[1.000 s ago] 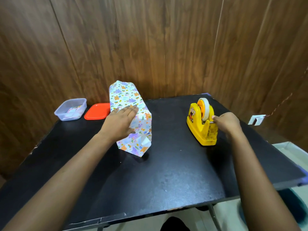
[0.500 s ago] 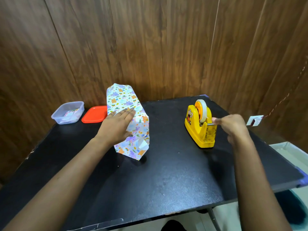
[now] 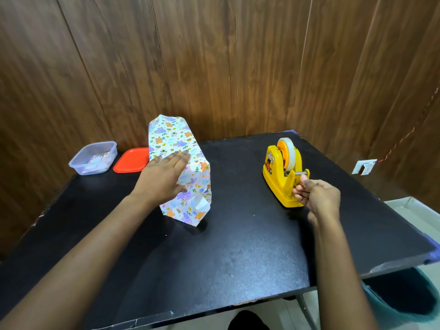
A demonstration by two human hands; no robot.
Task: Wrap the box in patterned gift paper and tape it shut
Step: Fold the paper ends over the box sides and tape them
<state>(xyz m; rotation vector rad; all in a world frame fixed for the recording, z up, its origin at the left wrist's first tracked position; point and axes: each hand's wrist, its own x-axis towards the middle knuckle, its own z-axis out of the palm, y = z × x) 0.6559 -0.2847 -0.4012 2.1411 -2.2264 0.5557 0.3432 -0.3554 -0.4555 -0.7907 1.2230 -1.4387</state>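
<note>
The box (image 3: 188, 186), wrapped in white paper with coloured animal prints, lies on the black table (image 3: 214, 253) left of centre, its near end folded to a point. My left hand (image 3: 164, 177) rests flat on its top left side, fingers together. A yellow tape dispenser (image 3: 283, 172) with a white roll stands at the right. My right hand (image 3: 316, 194) is at the dispenser's near end, thumb and fingers pinched as if on the tape end; the tape itself is too thin to see.
A clear plastic tub (image 3: 94, 158) with scraps and a red lid (image 3: 131, 160) sit at the table's back left by the wooden wall. A teal bin (image 3: 404, 296) stands on the floor beyond the table's right front corner.
My right hand has drawn back from the dispenser's cutter toward me, fingers pinched. My left hand stays flat on the box. The head camera has shifted slightly.
</note>
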